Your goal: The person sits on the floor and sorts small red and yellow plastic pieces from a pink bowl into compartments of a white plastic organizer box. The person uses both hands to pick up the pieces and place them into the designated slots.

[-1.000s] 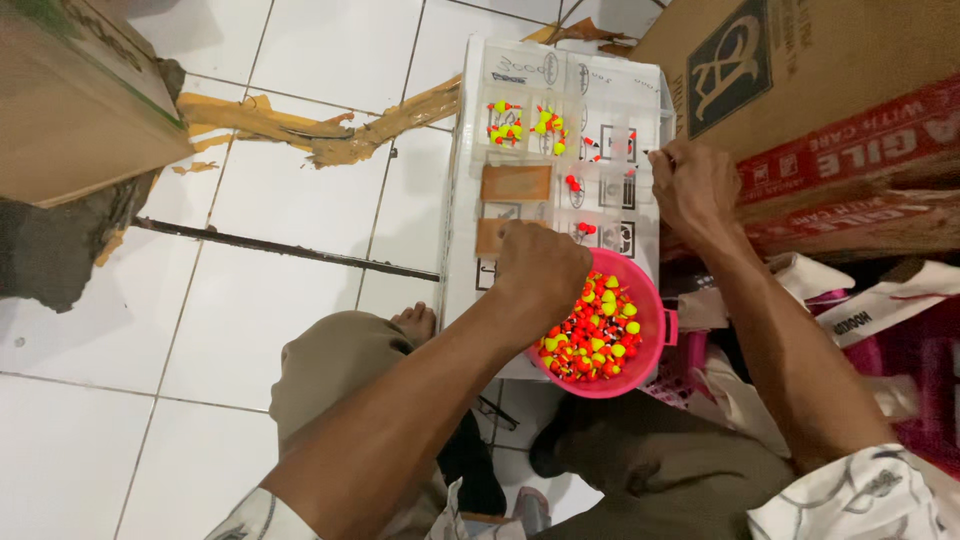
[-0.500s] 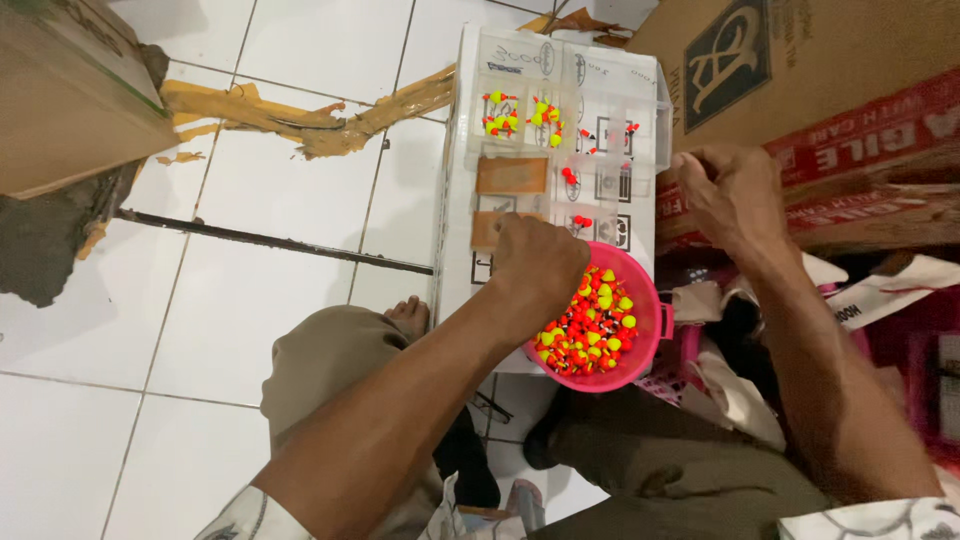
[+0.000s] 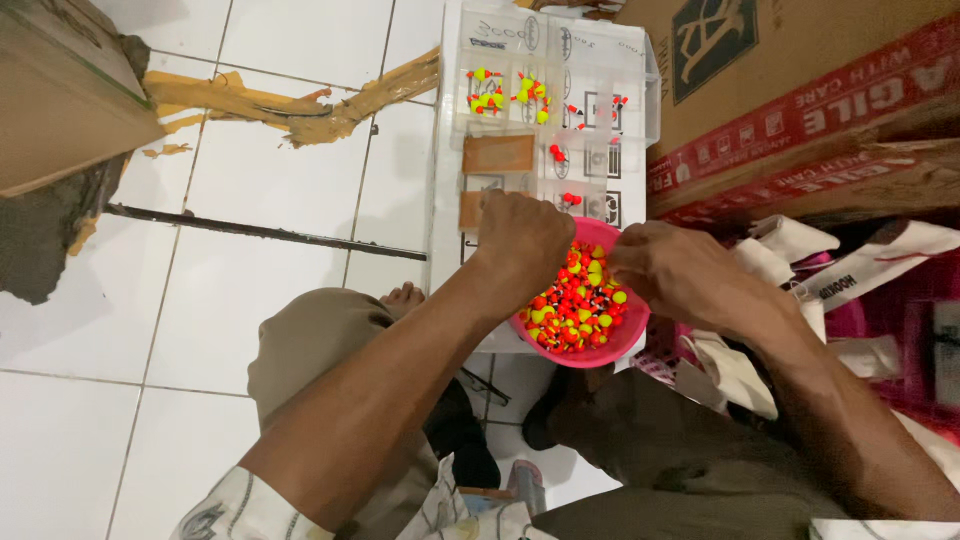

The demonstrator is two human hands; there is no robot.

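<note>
We note the left hand [image 3: 522,240] resting over the near left rim of the pink bowl [image 3: 620,345], knuckles up and fingers curled under; whether it grips anything we cannot tell, since the fingertips are hidden beneath the palm. The right hand [image 3: 668,270] sits just beside it, over the bowl's right rim, fingers bent and drawn together toward the contents; we cannot tell whether they pinch one of the pieces. The two hands are near each other but apart.

Between and just below the hands, the bowl holds a heap of small floats [image 3: 575,305], mostly red-orange with some yellow. The bowl stands on the near end of a clear compartment box [image 3: 640,75] that stretches away beyond both hands. In the far compartments beyond the left hand we see a few yellow and red floats [image 3: 487,98]; nearer, single red ones lie in separate cells. Just beyond the left hand lie two brown cards [image 3: 498,153] inside the box.

To the far side of the right hand stand cardboard cartons [image 3: 800,90] with red tape. To the right of that hand lie white bags [image 3: 830,275]. Left of the left hand is white tiled floor [image 3: 250,300] with torn brown tape [image 3: 290,105], and a bare foot [image 3: 403,296] shows under the left forearm.
</note>
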